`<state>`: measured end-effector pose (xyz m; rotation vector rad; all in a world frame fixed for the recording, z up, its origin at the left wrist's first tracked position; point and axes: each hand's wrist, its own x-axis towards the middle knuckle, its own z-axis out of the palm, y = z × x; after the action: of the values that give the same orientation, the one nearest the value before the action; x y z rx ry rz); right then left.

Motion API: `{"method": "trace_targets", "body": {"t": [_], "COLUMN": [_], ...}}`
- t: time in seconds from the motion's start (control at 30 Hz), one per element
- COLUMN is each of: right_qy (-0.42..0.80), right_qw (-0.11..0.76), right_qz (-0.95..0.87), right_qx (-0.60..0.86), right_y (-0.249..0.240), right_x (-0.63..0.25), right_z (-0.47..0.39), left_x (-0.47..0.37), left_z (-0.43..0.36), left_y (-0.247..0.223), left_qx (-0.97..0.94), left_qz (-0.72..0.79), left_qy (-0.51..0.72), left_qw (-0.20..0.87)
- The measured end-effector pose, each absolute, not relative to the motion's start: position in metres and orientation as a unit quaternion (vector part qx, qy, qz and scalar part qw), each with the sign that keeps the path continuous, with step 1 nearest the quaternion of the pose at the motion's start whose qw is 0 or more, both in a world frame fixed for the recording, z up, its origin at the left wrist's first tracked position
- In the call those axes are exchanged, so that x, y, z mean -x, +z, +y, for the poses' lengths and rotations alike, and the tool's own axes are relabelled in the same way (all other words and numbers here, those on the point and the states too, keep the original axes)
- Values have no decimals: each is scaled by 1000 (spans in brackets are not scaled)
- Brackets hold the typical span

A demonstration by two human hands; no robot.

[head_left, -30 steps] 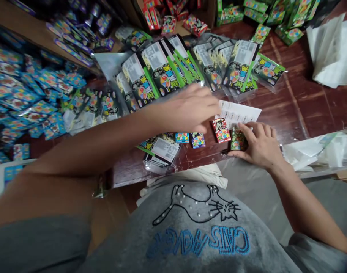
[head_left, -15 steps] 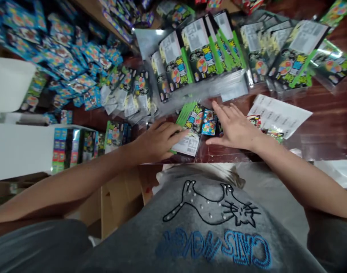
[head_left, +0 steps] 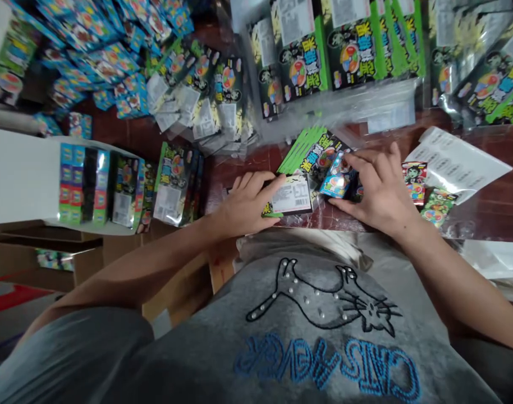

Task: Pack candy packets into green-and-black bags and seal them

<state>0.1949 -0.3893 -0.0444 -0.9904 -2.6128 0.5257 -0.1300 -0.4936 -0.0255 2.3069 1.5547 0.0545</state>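
Observation:
My left hand [head_left: 252, 202] lies on the table with its index finger and thumb closed round the left end of a black-and-green candy box [head_left: 298, 196], whose white barcode label faces up. In my right hand [head_left: 378, 193] a small blue candy box [head_left: 337, 175] is pinched at its right side; it is tilted and sits close to the labelled box. A dark small box shows partly behind it, mostly hidden by my fingers. Just beyond both hands, several black-and-green boxes [head_left: 309, 148] lie fanned out.
Right of my right hand lie a red small box [head_left: 415, 180], a green packet [head_left: 438, 206] and a white label sheet [head_left: 461, 163]. Bagged black-and-green boxes [head_left: 349, 56] line the back. Blue boxes [head_left: 100, 67] are heaped at left, above a white carton [head_left: 21, 179].
The view has shifted, so the table things look nearer. My right fingers have closed on the small blue box, which is now tilted. My left hand stays at the labelled box.

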Motion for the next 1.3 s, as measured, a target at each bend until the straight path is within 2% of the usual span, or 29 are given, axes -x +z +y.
{"method": "trace_targets", "body": {"t": [0.27,0.37,0.53,0.67,1.0,1.2,1.3], "right_qy": [236,266,339,385,350,311,247], "right_qw": [127,147,209,222,219,205,189], "right_qz": [-924,-927,-885,-872,-888,-901,-909], "right_qx": [272,220,240,206,202,223,279], "right_y": [-44,-49,-45,-38,-23,-39,-49], "right_x": [-198,-205,-221,-232,-235,-224,-237], "right_z": [-411,-416,-416,-411,-407,-407,-399], "left_x": [134,135,135,131,121,110,111], "left_z": [-484,-478,-472,-470,-465,-469,-470], "left_y": [-25,-31,-38,-33,-17,-27,-35], "left_qx": [-838,-852,-855,-852,-859,-852,-848], "left_qz": [514,482,455,439,413,445,468], "left_qy": [40,43,84,90,108,115,100], "left_qw": [182,199,237,272,283,250,226]}}
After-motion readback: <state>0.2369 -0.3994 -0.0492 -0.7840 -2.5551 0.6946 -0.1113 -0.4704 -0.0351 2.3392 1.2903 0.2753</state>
